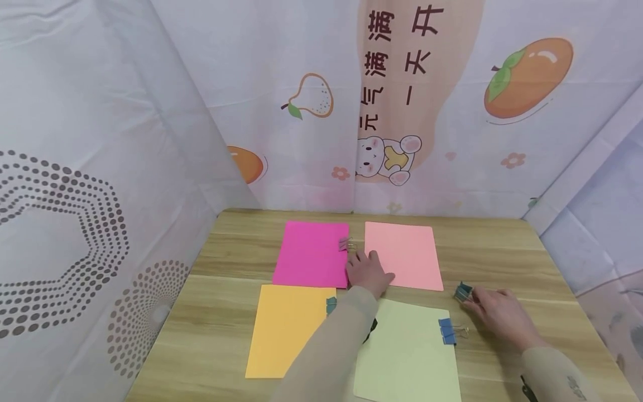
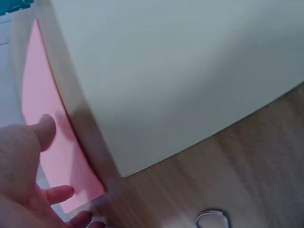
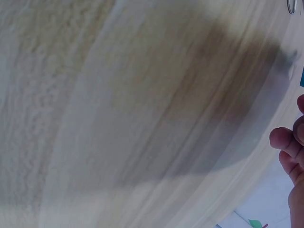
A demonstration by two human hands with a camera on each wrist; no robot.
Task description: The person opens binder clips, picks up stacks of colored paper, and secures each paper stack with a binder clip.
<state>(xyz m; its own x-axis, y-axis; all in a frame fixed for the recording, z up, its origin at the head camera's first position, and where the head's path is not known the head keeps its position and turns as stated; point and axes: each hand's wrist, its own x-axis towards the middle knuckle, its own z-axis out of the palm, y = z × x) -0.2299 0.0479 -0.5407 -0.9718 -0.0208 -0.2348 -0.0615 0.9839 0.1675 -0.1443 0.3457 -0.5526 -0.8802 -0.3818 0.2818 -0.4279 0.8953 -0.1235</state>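
My left hand lies at the left edge of the light pink paper, its fingers relaxed and spread. In the left wrist view the thumb is over that pink paper. Off to the right, my right hand pinches a teal binder clip above the wooden table. Only a sliver of that clip shows in the right wrist view, beside the curled fingers. The magenta paper lies left of my left hand, with a binder clip on its right edge.
Nearer to me lie yellow-orange paper with a teal clip, partly behind my left sleeve, and pale green paper with a blue clip on its right edge. A printed curtain hangs behind the wooden table.
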